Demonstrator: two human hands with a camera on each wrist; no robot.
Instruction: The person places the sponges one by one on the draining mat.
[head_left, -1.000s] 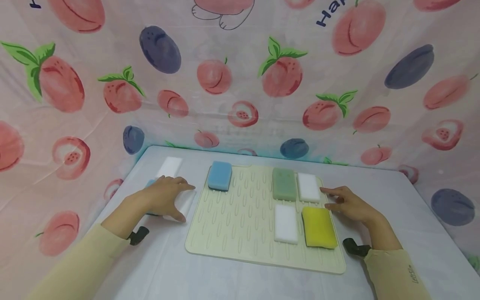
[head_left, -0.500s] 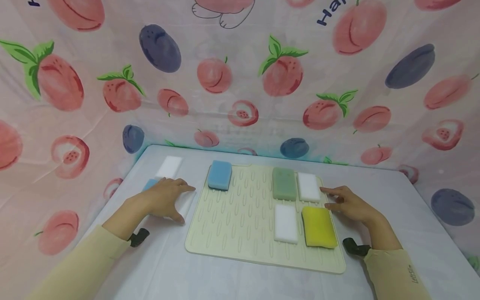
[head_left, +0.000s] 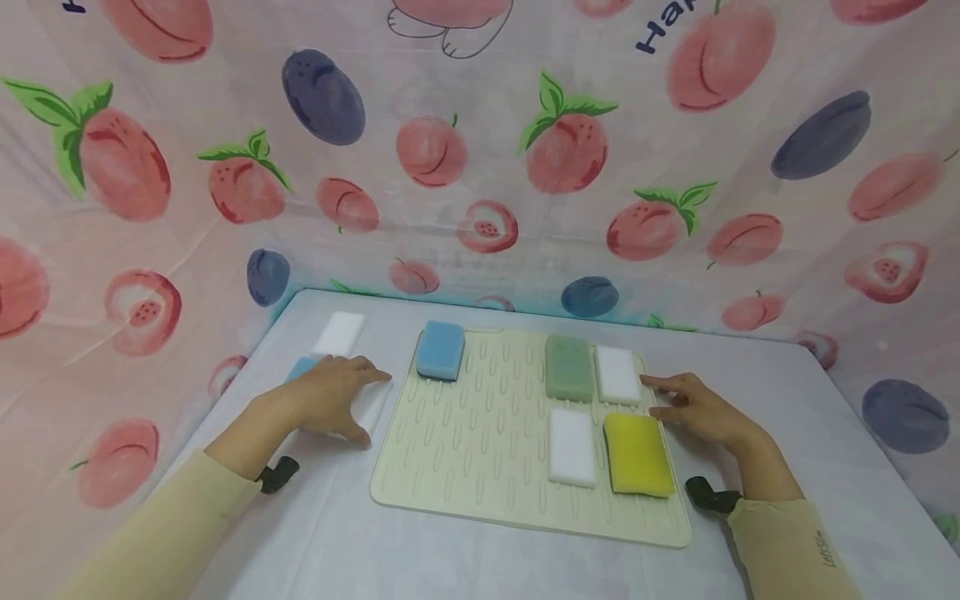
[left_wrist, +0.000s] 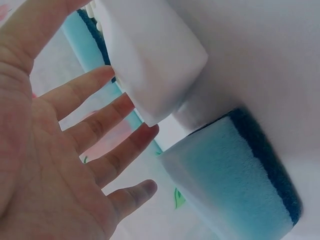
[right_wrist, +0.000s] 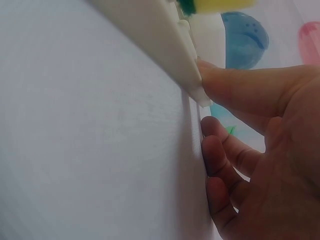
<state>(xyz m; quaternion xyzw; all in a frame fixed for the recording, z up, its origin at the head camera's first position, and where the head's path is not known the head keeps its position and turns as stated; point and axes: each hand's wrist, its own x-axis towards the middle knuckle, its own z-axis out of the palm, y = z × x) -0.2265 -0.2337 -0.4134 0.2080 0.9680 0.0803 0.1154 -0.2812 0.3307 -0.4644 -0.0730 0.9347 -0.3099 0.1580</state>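
Note:
My left hand (head_left: 330,400) hovers low beside the mat's left edge, thumb and index finger spread apart over a white sponge (head_left: 369,407). In the left wrist view its fingers are straight and fanned, with fingertips right at the edge of that white sponge (left_wrist: 155,60); a blue sponge with a dark scouring layer (left_wrist: 215,175) lies beside them. Most of this blue sponge is hidden by the hand in the head view. At the right edge of the cream ribbed mat (head_left: 487,450) rests my right hand (head_left: 701,408); its thumb (right_wrist: 240,90) meets the mat's rim, the other fingers loosely bent.
On the mat are a blue sponge (head_left: 440,351) at back left, a green sponge (head_left: 568,368), two white sponges (head_left: 618,375) and a yellow sponge (head_left: 639,454) toward the right. Another white sponge (head_left: 340,333) lies behind my left hand. A fruit-print curtain (head_left: 480,150) closes off the back.
Over the last second my left hand has barely shifted, and slightly more of the blue sponge behind it shows. The right hand and the sponges on the mat stay put.

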